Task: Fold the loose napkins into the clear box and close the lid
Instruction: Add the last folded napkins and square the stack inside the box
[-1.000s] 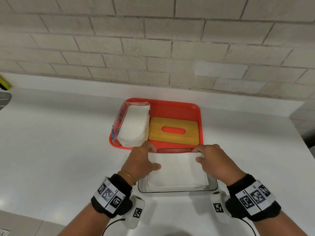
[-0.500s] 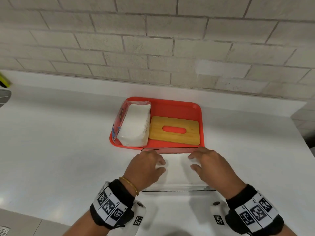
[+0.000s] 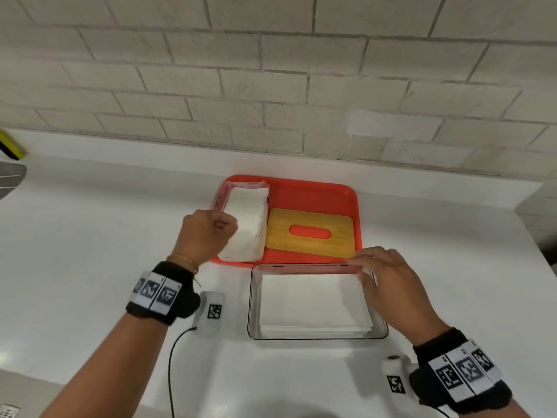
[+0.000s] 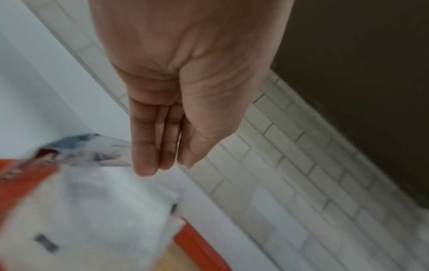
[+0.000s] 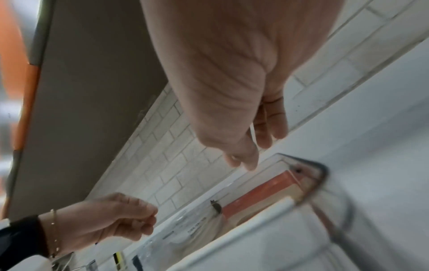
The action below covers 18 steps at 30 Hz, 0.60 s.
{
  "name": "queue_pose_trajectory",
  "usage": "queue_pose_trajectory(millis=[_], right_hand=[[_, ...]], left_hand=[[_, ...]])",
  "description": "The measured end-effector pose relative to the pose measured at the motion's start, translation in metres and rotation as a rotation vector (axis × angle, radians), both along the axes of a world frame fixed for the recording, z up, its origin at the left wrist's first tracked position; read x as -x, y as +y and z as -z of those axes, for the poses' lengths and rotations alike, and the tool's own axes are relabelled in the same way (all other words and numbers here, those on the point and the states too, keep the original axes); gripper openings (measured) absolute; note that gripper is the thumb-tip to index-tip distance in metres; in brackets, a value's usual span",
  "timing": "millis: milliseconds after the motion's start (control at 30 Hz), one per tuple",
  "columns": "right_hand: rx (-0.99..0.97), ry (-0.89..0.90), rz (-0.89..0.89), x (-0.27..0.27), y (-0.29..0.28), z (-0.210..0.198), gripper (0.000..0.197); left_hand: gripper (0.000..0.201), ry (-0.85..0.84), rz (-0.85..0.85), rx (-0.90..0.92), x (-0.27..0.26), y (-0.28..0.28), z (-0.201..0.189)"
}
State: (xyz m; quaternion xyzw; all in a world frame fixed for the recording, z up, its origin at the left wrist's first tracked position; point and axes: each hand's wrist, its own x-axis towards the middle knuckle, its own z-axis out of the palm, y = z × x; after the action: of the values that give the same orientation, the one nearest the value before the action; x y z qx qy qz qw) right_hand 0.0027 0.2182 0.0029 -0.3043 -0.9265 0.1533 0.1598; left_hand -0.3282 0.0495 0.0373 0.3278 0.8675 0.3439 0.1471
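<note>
The clear box (image 3: pixel 252 300) stands on the white counter with a flat stack of folded white napkins (image 3: pixel 313 303) inside. Behind it an orange tray (image 3: pixel 316 193) carries a wrapped pack of napkins (image 3: pixel 250 224) and the wooden lid (image 3: pixel 339 247) with a slot. My left hand (image 3: pixel 221 226) hovers at the pack's left side and holds nothing. In the left wrist view the left hand (image 4: pixel 162 157) shows straight fingers above the blurred pack (image 4: pixel 92 210). My right hand (image 3: pixel 370 267) is relaxed over the box's far right corner (image 5: pixel 320 170), empty.
A brick wall and a raised ledge close off the back. A yellow-and-black object (image 3: pixel 10 144) and a grey metal piece (image 3: pixel 9 176) sit at the far left edge. The counter's front edge runs along the bottom left.
Both hands have left the napkins in the box. The left hand moved up and left to the napkin pack; the right drew back to the box's far right corner.
</note>
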Motion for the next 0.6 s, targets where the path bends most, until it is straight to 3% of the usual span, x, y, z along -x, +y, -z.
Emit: queue_pose_trajectory(millis=[67, 200, 367, 600], right_hand=[[0.002, -0.021, 0.060, -0.004, 0.003, 0.004, 0.035], [0.133, 0.041, 0.076, -0.006, 0.005, 0.012, 0.037], [0.148, 0.051, 0.101, -0.001, 0.003, 0.016, 0.037], [0.116, -0.006, 0.105, 0.001, 0.005, 0.017, 0.036]], left_hand=[[0.008, -0.013, -0.041, 0.134, 0.020, 0.006, 0.014], [0.045, 0.054, -0.001, 0.354, 0.034, 0.019, 0.034], [0.061, 0.024, -0.086, 0.350, 0.040, 0.027, 0.050], [0.062, 0.015, -0.143, 0.295, 0.041, 0.031, 0.049]])
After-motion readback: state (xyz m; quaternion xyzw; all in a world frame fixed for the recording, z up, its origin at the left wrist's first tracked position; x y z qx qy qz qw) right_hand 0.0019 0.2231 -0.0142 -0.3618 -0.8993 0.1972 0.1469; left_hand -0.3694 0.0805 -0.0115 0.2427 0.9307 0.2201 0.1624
